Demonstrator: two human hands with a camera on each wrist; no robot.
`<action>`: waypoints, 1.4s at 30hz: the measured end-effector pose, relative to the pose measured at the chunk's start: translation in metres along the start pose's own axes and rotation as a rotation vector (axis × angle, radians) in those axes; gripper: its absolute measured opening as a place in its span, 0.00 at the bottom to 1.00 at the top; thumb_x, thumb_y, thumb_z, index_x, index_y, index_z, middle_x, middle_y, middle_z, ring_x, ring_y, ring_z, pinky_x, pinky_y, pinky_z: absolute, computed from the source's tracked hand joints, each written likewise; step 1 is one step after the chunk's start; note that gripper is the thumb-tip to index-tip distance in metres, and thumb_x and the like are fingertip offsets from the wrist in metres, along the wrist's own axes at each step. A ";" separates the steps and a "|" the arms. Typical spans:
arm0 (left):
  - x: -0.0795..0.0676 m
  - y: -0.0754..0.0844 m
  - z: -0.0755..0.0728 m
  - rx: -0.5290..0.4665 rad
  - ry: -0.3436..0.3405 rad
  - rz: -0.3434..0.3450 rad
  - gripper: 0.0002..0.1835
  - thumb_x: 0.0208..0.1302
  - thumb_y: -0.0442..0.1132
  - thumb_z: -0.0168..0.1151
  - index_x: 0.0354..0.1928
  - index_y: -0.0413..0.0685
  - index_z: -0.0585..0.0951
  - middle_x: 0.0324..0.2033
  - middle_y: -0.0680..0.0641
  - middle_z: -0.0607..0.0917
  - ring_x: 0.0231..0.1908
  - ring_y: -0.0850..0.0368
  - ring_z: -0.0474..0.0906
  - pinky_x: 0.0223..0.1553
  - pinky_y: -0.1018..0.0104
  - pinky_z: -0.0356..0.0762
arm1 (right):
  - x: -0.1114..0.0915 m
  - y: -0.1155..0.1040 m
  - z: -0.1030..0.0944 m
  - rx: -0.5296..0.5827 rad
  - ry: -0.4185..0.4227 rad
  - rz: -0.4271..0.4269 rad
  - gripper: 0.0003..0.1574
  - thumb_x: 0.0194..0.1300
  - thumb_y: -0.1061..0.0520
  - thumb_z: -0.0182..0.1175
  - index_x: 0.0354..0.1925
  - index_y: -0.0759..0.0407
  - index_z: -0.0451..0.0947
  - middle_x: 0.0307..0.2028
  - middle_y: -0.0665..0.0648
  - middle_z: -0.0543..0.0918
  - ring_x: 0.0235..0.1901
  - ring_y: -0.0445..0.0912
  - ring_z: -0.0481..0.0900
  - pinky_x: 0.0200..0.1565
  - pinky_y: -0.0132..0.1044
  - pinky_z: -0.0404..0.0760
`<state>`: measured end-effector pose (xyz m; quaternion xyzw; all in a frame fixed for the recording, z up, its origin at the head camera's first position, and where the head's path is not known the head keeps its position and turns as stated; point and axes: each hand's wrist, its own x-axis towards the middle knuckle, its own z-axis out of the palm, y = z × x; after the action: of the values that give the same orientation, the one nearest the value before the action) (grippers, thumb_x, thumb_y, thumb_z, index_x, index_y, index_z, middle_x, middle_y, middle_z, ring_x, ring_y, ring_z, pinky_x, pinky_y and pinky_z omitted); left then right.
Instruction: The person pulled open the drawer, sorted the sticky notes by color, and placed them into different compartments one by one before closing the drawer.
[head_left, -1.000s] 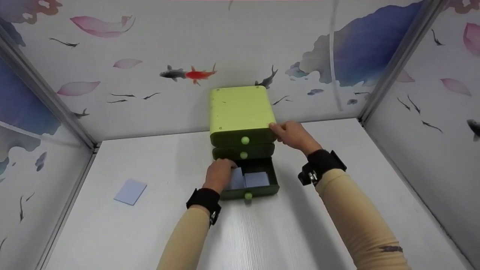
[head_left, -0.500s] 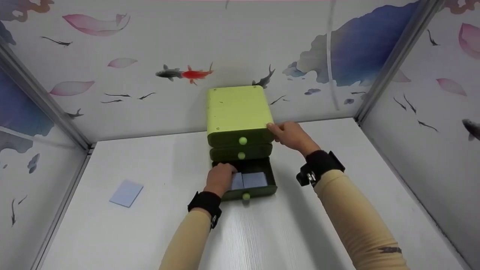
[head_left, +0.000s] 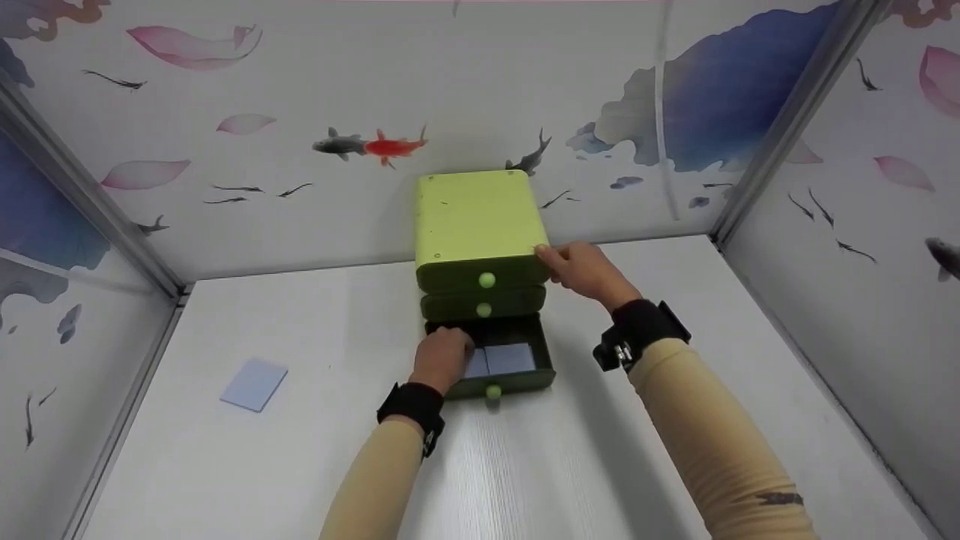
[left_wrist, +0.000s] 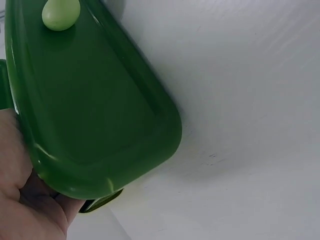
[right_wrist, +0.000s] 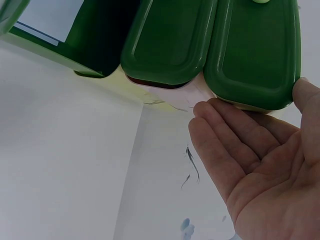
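A lime-green cabinet (head_left: 480, 217) with dark green drawers stands against the back wall. Its bottom drawer (head_left: 517, 385) is pulled out and contains two flat, light blue rectangular pieces, the left one (head_left: 477, 365) beside the right one (head_left: 511, 359). My left hand (head_left: 441, 360) reaches over the drawer's left side, right at the left blue piece. In the left wrist view the drawer front (left_wrist: 100, 110) hides its fingertips, so I cannot tell whether they grip the piece. My right hand (head_left: 589, 271) touches the cabinet's front right corner with its thumb, fingers (right_wrist: 227, 135) extended along the side.
Another light blue piece (head_left: 255, 385) lies on the white table (head_left: 322, 450), left of the cabinet. The middle drawer (head_left: 517, 301) sticks out slightly beneath the top one. Patterned panels (head_left: 375, 75) enclose the table at the back and both sides.
My left hand has lowered into the drawer. The left blue piece, tilted up earlier, now lies lower, about level with the right one. My right hand stays at the cabinet corner.
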<state>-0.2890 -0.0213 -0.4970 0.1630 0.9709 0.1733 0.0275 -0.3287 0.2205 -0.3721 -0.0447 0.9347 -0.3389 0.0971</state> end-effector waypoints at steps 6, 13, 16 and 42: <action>0.001 0.001 -0.010 -0.037 -0.062 -0.010 0.11 0.66 0.35 0.61 0.47 0.48 0.87 0.46 0.46 0.87 0.47 0.47 0.83 0.48 0.55 0.81 | 0.001 0.001 -0.001 0.008 -0.007 0.002 0.42 0.73 0.30 0.39 0.52 0.61 0.81 0.51 0.66 0.83 0.50 0.57 0.82 0.55 0.52 0.77; 0.002 0.001 -0.023 -0.060 -0.127 -0.034 0.12 0.66 0.38 0.62 0.49 0.49 0.86 0.48 0.47 0.87 0.51 0.47 0.82 0.51 0.54 0.80 | 0.002 0.001 -0.002 0.009 0.006 0.012 0.41 0.73 0.30 0.39 0.47 0.60 0.83 0.47 0.64 0.84 0.45 0.54 0.81 0.52 0.49 0.77; 0.001 0.000 -0.028 -0.092 -0.143 -0.052 0.12 0.65 0.36 0.63 0.50 0.50 0.86 0.49 0.47 0.87 0.53 0.46 0.81 0.54 0.54 0.78 | 0.001 0.002 -0.002 0.019 0.004 0.027 0.41 0.73 0.30 0.39 0.47 0.61 0.82 0.47 0.64 0.84 0.45 0.54 0.81 0.52 0.49 0.77; -0.055 -0.133 -0.072 -0.077 0.021 -0.370 0.14 0.66 0.30 0.55 0.50 0.37 0.84 0.50 0.35 0.84 0.49 0.38 0.82 0.48 0.48 0.80 | 0.003 0.002 0.000 0.034 -0.048 0.042 0.45 0.71 0.27 0.39 0.58 0.61 0.77 0.53 0.66 0.81 0.53 0.59 0.80 0.58 0.54 0.75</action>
<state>-0.2858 -0.1807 -0.4760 -0.0211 0.9772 0.2038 0.0549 -0.3313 0.2219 -0.3735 -0.0313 0.9270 -0.3514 0.1273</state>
